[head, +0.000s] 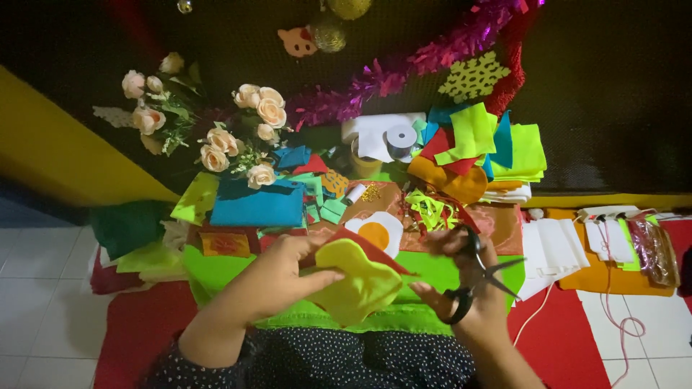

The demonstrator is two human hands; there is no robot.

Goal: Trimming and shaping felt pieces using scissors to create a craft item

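My left hand [285, 277] pinches a rounded yellow felt piece [357, 284] with a red felt piece [375, 252] lying behind it. My right hand [465, 284] holds black-handled scissors [476, 277], blades pointing right, away from the yellow piece. Both hands hover over a bright green felt sheet [425, 277] on my lap. A white and orange fried-egg felt shape [376, 232] lies just beyond the hands.
Piles of coloured felt [479, 148], a blue felt sheet [256, 205], a roll of grey ribbon [401, 139], cream artificial roses [216, 137], purple tinsel [404, 72], white paper tags [555, 248] and red felt [562, 331] on the tiled floor surround me.
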